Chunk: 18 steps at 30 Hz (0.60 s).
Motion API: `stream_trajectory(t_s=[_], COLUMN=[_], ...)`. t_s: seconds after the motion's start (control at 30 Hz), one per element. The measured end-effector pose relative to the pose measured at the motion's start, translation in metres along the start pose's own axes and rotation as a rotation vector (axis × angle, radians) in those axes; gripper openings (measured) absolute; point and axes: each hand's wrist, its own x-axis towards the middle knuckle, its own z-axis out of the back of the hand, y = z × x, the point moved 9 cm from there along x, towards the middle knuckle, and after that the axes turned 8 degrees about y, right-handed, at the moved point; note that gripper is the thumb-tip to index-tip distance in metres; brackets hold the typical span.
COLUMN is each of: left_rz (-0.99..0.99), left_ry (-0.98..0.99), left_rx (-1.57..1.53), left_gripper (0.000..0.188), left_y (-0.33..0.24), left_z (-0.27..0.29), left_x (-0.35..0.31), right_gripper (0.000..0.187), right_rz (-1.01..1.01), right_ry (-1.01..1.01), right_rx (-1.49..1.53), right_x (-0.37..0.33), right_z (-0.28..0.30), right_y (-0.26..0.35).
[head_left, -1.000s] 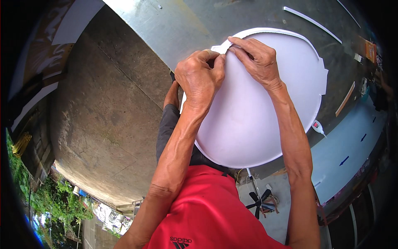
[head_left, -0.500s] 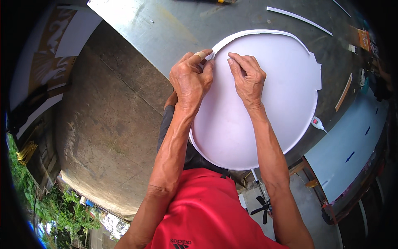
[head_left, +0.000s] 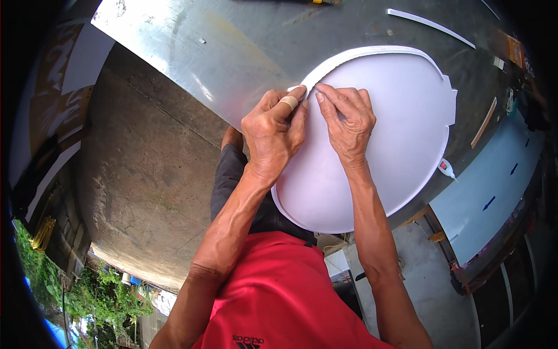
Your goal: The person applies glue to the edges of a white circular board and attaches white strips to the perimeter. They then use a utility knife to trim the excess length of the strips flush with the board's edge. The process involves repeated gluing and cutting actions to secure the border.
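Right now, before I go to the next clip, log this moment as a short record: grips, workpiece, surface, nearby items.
Left grip: pinching the raised rim of a white disc; tan band around one finger
Right grip: thumb and forefinger at the rim's inner edge; contact unclear
Surface: grey table
Nearby, on the right: curved white strip, small bottle, narrow brown strip
Farther right: blue panel with dark arrows

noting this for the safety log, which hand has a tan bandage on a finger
The left hand, with the tan bandage across one finger; the right hand shows none.
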Motion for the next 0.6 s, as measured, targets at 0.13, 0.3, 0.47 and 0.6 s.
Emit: stream_trajectory(t_s=[0.13, 0.3, 0.47, 0.6], left_rz=[0.001, 0.0, -0.009, -0.029], left_ry=[0.021, 0.034, 0.024, 0.031], left_rx=[-0.012, 0.014, -0.005, -0.023], left_gripper=[0.025, 0.025, 0.028, 0.035], left_y=[-0.0002, -0.0001, -0.0002, -0.0039], left_z=[-0.0003, -0.001, -0.001, -0.0031], left_x=[0.0017, 0.0021, 0.0024, 0.0016], right_gripper=[0.024, 0.025, 0.026, 0.026], right_rz=[0.005, 0.028, 0.042, 0.06], right_ry=[0.003, 0.027, 0.046, 0.04], right_rx=[-0.028, -0.023, -0.019, -0.027], right_x=[0.0002, 0.0023, 0.0027, 0.0036], right_z=[-0.0028, -0.003, -0.0048, -0.0027], right_y=[0.0006, 0.0017, 0.0015, 0.0029])
